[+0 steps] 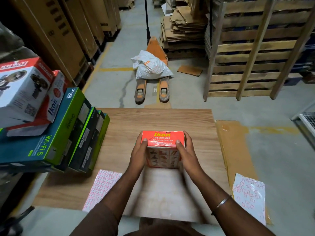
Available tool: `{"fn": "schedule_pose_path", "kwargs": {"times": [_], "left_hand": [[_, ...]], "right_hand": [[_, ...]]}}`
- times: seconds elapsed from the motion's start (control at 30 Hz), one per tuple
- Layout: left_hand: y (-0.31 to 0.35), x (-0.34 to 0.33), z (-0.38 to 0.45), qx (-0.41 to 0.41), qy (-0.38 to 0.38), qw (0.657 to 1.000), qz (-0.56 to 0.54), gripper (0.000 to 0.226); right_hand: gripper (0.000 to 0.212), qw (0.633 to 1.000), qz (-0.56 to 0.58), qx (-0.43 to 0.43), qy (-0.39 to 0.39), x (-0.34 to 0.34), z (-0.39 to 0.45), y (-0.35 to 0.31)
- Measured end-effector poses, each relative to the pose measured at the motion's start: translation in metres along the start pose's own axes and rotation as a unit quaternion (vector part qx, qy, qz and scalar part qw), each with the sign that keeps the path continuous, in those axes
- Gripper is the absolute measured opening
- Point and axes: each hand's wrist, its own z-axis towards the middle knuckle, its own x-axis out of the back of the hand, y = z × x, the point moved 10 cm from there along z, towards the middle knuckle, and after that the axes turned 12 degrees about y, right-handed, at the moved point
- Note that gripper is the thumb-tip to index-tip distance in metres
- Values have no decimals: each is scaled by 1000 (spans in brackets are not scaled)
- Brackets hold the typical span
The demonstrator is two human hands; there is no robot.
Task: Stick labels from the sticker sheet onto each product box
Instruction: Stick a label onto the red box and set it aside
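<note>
Left hand [139, 155] and right hand [186, 153] grip Ikon box [163, 142], seemingly unlabelled.

Warehouse aisle. Evidence: concrete floor [281, 150] with yellow lane lines; orange pallet jack [154, 68]; stacked wooden pallets [252, 53]; flattened cardboard piles [184, 26]; tall cartons [56, 31] along the left; boxed retail goods [51, 126] at the table's left edge.

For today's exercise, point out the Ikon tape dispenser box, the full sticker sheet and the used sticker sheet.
Ikon tape dispenser box [163, 138]: head view, red top face.
Full sticker sheet [102, 186]: head view, middle of the label grid.
Used sticker sheet [249, 195]: head view, middle of the backing paper.
</note>
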Motion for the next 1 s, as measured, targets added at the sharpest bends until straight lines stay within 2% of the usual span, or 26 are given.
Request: {"fn": "schedule_pose_path", "kwargs": {"times": [0.13, 0.2, 0.27, 0.37, 0.47, 0.57, 0.63, 0.77, 0.83, 1.0], "left_hand": [[-1, 14, -3, 12, 28, 1000, -5, 81], [2, 16, -5, -2, 28, 1000, 5, 76], [10, 15, -10, -33, 22, 998, 41, 66], [34, 6, -19, -149, -2, 977, 152, 71], [47, -3, -26, -267, -13, 930, 253, 59], [47, 0, -30, -275, 12, 927, 253, 46], [48, 5, -31, -280, 23, 932, 228, 40], [52, 12, -35, -277, 29, 943, 183, 32], [51, 18, -35, -255, 46, 953, 160, 28], [37, 38, -21, -176, 105, 973, 107, 18]], "right_hand": [[74, 999, -21, 36, 1, 16, -6, -18], [68, 997, -35, 59, -23, 18, -8, -23], [68, 989, -75, 121, -44, 16, -12, -33], [63, 945, -193, 251, -75, 4, -24, -54], [41, 885, -276, 369, -69, -8, -32, -76], [34, 859, -295, 411, -75, -20, -33, -78], [34, 865, -280, 411, -69, -20, -32, -77], [23, 919, -145, 358, -73, -6, -27, -74], [20, 934, -106, 337, -54, 8, -24, -70], [16, 936, -90, 339, -11, 35, -23, -68]]}}
